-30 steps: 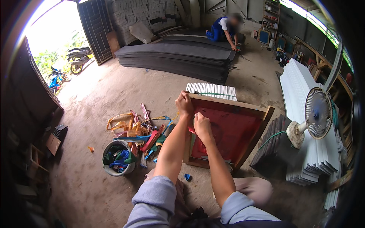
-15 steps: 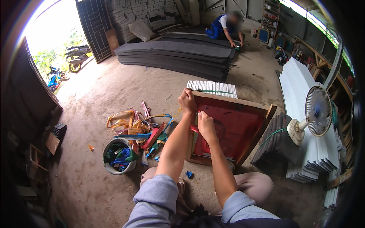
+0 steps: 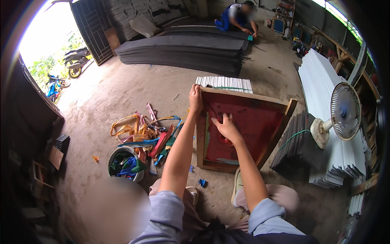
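Observation:
A wooden screen frame with a dark red panel stands tilted before me. My left hand grips its upper left corner, fingers closed over the wooden edge. My right hand presses against the red panel, left of its middle, with the thumb pointing left and the other fingers bent. Beneath the palm shows a bright red scrap that looks like cloth; the hand covers most of it. Along the panel's left edge runs a pale green strip.
Left of the frame, a bucket of rags stands beside a heap of coloured strips. Behind lie a white stack and long dark sheets, where another person crouches. To the right are a fan and white sheets.
My right hand has moved from beside the left hand down and right onto the panel, taking the red scrap along. The left hand stays on the corner. A blurred patch appears at lower left.

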Demonstrator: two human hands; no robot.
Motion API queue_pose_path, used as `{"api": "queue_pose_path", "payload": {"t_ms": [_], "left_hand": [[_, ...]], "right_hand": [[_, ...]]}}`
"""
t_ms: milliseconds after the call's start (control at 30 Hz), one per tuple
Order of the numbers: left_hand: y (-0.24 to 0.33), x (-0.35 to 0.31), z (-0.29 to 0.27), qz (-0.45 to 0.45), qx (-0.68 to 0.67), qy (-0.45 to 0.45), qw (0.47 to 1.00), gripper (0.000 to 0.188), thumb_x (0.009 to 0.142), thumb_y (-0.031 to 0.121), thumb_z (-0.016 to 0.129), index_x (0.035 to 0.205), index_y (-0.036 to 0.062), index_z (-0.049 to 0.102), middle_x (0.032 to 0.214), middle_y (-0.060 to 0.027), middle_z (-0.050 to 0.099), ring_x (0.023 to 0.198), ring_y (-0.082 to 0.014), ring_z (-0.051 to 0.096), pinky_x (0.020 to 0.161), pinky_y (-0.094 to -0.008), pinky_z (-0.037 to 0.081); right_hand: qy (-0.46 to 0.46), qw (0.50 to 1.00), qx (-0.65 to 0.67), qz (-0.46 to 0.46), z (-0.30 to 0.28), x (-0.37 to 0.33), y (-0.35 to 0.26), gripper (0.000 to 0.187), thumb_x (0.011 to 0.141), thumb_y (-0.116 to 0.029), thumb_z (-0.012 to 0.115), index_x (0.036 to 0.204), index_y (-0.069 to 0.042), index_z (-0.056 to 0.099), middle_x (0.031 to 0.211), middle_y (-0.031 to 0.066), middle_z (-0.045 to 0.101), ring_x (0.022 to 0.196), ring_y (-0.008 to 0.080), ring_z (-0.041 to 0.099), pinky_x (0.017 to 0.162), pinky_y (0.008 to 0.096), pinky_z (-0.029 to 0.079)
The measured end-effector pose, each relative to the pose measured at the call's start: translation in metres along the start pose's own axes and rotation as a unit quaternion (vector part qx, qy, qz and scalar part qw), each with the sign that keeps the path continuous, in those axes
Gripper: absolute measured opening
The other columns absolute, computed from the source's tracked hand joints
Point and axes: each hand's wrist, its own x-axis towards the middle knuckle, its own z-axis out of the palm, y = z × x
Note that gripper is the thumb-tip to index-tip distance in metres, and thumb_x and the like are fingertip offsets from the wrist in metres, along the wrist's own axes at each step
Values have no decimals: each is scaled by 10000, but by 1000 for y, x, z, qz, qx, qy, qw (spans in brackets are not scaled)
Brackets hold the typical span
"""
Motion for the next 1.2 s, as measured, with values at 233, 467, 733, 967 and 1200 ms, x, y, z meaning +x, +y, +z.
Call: {"api": "queue_pose_path", "payload": {"t_ms": [233, 467, 733, 967, 1200], "left_hand": [[1, 0, -5, 39, 38, -4, 998, 346, 941, 245, 325, 896, -36, 522, 856, -182, 574, 793, -324, 535, 767, -355, 425], [-2, 3, -7, 53, 28, -29, 998, 335, 936, 250, 346, 885, -31, 521, 852, -187, 571, 812, -327, 554, 769, -357, 431], [28, 8, -5, 27, 232, 87, 968, 312, 847, 344, 577, 888, 35, 587, 885, -149, 636, 815, -308, 630, 729, -395, 484], [12, 12, 21, 12, 191, 153, 970, 339, 854, 367, 569, 767, 41, 606, 716, -156, 660, 689, -327, 655, 634, -413, 497], [-22, 41, 41, -4, 207, 153, 966, 337, 879, 334, 508, 762, 39, 621, 708, -185, 650, 685, -374, 642, 613, -448, 490]], "right_hand": [[-33, 984, 167, -52, -11, 0, -18, 661, 917, -416, 505, 1345, 65, 353, 1381, 237, 387, 1309, 336, 360, 1050, 380, 314], [55, 984, 169, 15, 34, 45, -33, 513, 875, -298, 522, 1156, 129, 478, 1153, 327, 535, 1138, 368, 524, 925, 397, 401], [-5, 950, 294, 101, 24, 56, -53, 438, 780, -100, 399, 1130, 143, 500, 1085, 372, 553, 1081, 460, 543, 847, 512, 465], [12, 993, -33, -109, 32, 84, -28, 317, 830, -129, 430, 890, 146, 577, 920, 409, 565, 901, 488, 598, 811, 520, 488], [21, 987, -137, -84, 20, 106, -25, 335, 904, -182, 393, 918, 60, 625, 950, 267, 641, 931, 398, 631, 831, 464, 512]]}}
